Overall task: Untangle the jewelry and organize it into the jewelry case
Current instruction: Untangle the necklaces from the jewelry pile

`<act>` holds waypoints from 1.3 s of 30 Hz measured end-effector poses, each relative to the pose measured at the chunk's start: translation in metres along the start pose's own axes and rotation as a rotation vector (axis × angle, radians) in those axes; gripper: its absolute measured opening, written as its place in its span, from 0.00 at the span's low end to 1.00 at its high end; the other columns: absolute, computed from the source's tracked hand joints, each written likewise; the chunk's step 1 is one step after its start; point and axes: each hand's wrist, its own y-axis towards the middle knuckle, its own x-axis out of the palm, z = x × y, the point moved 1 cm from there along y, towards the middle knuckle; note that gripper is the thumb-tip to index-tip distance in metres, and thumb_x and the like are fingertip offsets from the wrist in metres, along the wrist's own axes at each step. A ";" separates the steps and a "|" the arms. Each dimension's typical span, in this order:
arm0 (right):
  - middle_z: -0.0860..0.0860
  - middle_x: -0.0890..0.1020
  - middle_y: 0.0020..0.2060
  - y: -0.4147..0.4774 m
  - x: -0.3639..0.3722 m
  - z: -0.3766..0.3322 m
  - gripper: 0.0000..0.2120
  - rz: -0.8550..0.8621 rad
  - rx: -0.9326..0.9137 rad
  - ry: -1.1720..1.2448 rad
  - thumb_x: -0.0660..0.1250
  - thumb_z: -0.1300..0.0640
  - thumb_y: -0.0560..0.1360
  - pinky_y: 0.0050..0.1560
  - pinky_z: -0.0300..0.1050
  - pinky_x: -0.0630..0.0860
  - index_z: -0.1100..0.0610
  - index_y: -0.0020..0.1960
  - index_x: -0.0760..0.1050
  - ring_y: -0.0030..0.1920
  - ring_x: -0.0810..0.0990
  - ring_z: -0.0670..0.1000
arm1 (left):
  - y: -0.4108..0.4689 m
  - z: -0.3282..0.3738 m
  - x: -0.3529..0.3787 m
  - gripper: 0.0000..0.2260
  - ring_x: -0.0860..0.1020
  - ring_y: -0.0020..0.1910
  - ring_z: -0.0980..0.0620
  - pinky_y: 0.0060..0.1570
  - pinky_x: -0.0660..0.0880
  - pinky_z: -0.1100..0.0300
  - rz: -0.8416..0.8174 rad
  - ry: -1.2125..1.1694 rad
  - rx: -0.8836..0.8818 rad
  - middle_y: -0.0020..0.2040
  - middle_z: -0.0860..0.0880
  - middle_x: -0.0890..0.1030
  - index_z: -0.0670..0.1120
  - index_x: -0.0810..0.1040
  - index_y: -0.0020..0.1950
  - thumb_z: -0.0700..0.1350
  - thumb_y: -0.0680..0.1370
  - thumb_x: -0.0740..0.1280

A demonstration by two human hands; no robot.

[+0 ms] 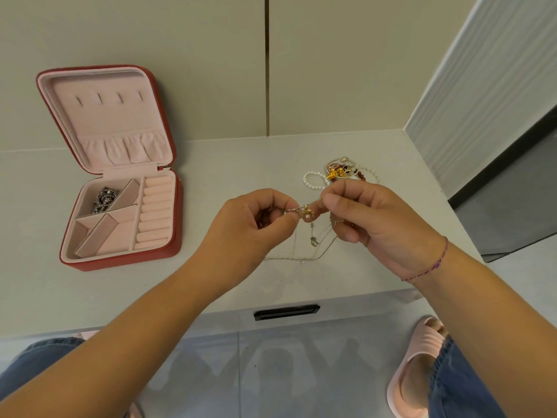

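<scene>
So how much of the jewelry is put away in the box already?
Not much yet. Done: one dark silvery piece lies in a back compartment of the jewelry case. In hand: the left hand and right hand both pinch a thin chain with a round pendant. Left: the tangled pile with the pearl bracelet sits on the table.

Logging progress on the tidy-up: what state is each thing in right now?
jewelry case: open, lid raised.
silver piece: lying in the case's back left compartment.
thin chain: pinched between left grip and right grip, tail trailing on the table.
jewelry pile: tangled, on the table behind the grips.
pearl bracelet: lying at the pile's left edge.
drawer: closed.
</scene>
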 end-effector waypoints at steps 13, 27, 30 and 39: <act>0.56 0.83 0.36 -0.003 0.006 -0.003 0.12 -0.042 0.014 -0.010 0.68 0.57 0.67 0.26 0.32 0.63 0.61 0.49 0.77 0.22 0.69 0.41 | -0.001 0.000 0.002 0.04 0.66 0.29 0.60 0.30 0.64 0.71 -0.059 -0.007 -0.045 0.29 0.54 0.71 0.47 0.80 0.42 0.43 0.76 0.68; 0.53 0.83 0.34 -0.002 0.000 -0.003 0.06 0.039 -0.059 -0.044 0.66 0.66 0.73 0.30 0.33 0.68 0.59 0.47 0.80 0.31 0.75 0.43 | 0.000 -0.004 0.002 0.06 0.72 0.31 0.57 0.39 0.71 0.60 -0.115 -0.007 -0.178 0.33 0.46 0.76 0.49 0.81 0.45 0.48 0.76 0.66; 0.53 0.83 0.35 -0.001 -0.001 -0.003 0.07 0.054 -0.072 -0.037 0.66 0.68 0.73 0.31 0.33 0.68 0.58 0.46 0.79 0.30 0.75 0.41 | 0.000 -0.004 0.002 0.07 0.72 0.31 0.56 0.35 0.69 0.65 -0.124 -0.017 -0.147 0.33 0.46 0.77 0.48 0.82 0.46 0.43 0.78 0.64; 0.52 0.83 0.34 0.000 -0.003 -0.002 0.06 0.083 -0.073 -0.039 0.66 0.67 0.73 0.32 0.33 0.68 0.58 0.46 0.79 0.29 0.72 0.43 | 0.001 -0.004 -0.002 0.06 0.72 0.32 0.57 0.37 0.70 0.61 -0.003 -0.068 -0.104 0.38 0.43 0.79 0.47 0.80 0.45 0.41 0.78 0.64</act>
